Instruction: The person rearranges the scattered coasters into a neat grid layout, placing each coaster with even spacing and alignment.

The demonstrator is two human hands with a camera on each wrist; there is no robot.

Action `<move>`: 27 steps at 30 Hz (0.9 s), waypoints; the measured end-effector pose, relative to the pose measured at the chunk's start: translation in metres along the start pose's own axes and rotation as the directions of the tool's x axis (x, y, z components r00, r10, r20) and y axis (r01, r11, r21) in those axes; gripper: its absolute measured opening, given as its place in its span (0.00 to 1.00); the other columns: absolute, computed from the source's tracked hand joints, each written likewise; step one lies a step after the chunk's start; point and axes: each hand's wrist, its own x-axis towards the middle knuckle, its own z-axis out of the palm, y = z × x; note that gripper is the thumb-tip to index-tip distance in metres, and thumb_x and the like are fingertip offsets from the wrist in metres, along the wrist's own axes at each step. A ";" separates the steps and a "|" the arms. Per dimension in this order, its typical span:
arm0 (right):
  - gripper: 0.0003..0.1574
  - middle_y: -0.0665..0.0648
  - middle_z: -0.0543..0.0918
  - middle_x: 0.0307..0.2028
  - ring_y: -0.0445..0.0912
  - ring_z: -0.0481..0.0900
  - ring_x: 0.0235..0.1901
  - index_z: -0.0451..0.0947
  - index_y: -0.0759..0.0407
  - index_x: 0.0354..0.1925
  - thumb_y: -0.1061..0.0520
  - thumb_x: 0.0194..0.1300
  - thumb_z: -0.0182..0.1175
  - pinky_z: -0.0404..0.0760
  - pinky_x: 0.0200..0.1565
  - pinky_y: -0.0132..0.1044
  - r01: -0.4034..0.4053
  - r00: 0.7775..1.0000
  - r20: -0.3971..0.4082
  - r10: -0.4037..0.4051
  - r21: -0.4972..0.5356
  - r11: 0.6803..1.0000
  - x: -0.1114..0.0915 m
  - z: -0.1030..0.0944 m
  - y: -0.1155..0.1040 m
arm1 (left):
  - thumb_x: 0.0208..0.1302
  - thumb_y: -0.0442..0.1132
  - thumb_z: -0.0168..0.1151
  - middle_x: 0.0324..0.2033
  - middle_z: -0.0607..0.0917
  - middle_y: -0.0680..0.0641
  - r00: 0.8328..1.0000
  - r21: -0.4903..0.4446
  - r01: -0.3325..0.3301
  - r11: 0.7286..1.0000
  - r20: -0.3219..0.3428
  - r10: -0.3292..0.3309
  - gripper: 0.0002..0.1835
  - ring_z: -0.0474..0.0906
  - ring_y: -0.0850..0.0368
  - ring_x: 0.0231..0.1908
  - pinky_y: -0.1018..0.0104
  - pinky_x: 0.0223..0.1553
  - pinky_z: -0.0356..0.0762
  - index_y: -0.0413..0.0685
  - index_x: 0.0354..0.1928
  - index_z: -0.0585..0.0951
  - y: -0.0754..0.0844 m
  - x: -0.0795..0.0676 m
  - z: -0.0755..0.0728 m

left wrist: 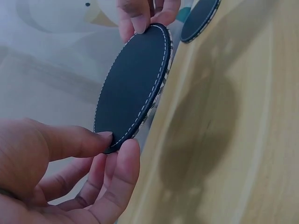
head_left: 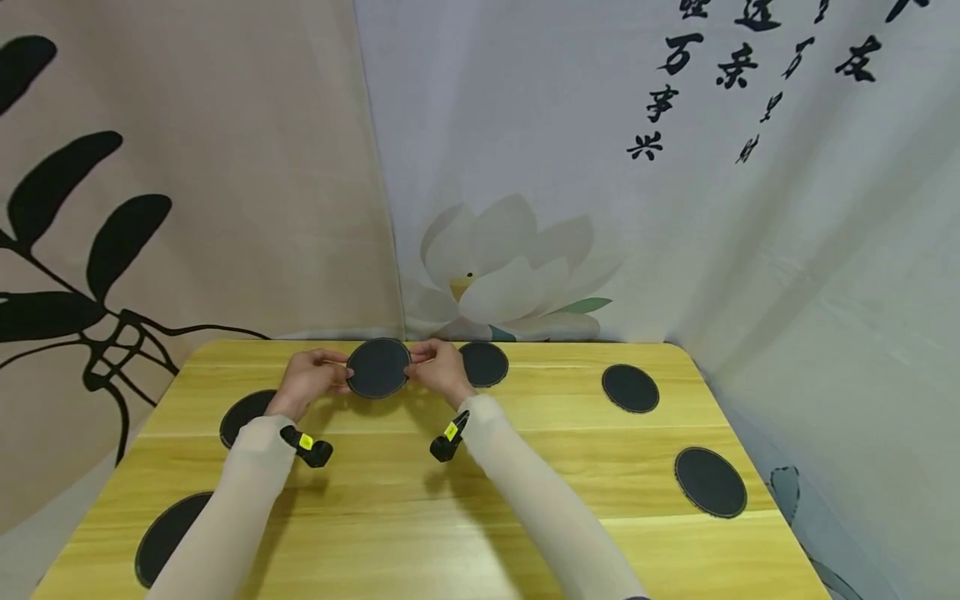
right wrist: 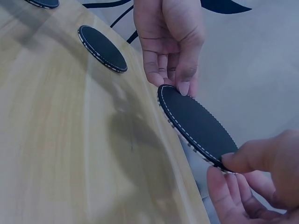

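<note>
A round black coaster (head_left: 378, 368) with pale stitching round its rim is held above the far edge of the wooden table. My left hand (head_left: 311, 379) pinches its left edge, thumb on the dark face and fingers beneath. On the opposite edge my right hand (head_left: 442, 368) pinches it the same way. Both wrist views show the coaster (left wrist: 133, 84) tilted and off the wood, its shadow falling on the tabletop. A patterned side band shows along the rim of the coaster (right wrist: 198, 123) in the right wrist view. Its underside is hidden.
More black coasters lie on the table (head_left: 375, 517): one coaster (head_left: 485, 364) just right of my right hand, two at the right (head_left: 630, 388), (head_left: 710, 482), and two at the left (head_left: 243, 414), (head_left: 168, 537) partly behind my left arm. A printed curtain (head_left: 285, 167) hangs behind.
</note>
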 end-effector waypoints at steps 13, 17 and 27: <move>0.17 0.58 0.85 0.41 0.56 0.88 0.40 0.83 0.60 0.48 0.66 0.59 0.72 0.90 0.49 0.52 0.013 1.000 0.002 -0.013 -0.015 1.000 -0.018 -0.008 0.008 | 0.73 0.33 0.59 0.50 0.84 0.39 1.000 -0.010 0.002 1.000 0.002 -0.002 0.23 0.87 0.61 0.35 0.50 0.55 0.87 0.35 0.67 0.73 -0.008 -0.015 0.013; 0.18 0.59 0.85 0.43 0.52 0.88 0.37 0.83 0.60 0.48 0.66 0.60 0.72 0.90 0.48 0.51 0.015 1.000 0.002 -0.015 -0.014 1.000 -0.024 -0.011 0.014 | 0.73 0.33 0.60 0.47 0.84 0.42 1.000 -0.020 0.007 1.000 0.000 -0.007 0.23 0.87 0.61 0.35 0.52 0.53 0.88 0.34 0.67 0.73 -0.010 -0.020 0.019; 0.19 0.59 0.84 0.42 0.59 0.89 0.39 0.82 0.62 0.50 0.66 0.60 0.72 0.91 0.45 0.47 -0.006 1.000 0.008 0.006 0.012 1.000 -0.040 -0.015 0.030 | 0.73 0.32 0.57 0.46 0.85 0.41 1.000 -0.032 0.011 0.999 0.004 -0.011 0.22 0.88 0.53 0.36 0.54 0.46 0.90 0.34 0.66 0.74 -0.024 -0.032 0.033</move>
